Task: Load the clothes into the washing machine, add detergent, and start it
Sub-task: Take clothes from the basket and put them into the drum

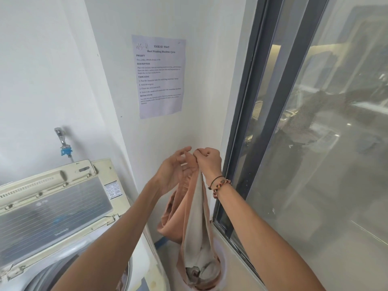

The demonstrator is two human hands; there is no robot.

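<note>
The right hand [207, 162] is clenched on the top of a salmon-and-grey garment [193, 223], which hangs down from that fist. Its lower end sits in a pale basket [223, 267] at the near right, which shows only as a sliver of rim behind the cloth and forearm. The left hand [175, 172] is spread beside the fist, fingers loose and apart, palm near the fabric; whether it touches the cloth is hard to tell.

The washing machine [117, 206] stands at the near left with its lid [54, 208] raised. The drum is cut off by the bottom edge and crossed by the left forearm, so its contents are unclear. A small sticker on the lid is too blurred to read.

On the far wall a paper sheet [160, 76] reads "TASK ID: 9569", "Start Washing Machine Cycle", "PROJECT", "DESCRIPTION" and "2. Add detergent". A tap [62, 139] with a blue fitting sits above the machine. A window [315, 143] fills the right.
</note>
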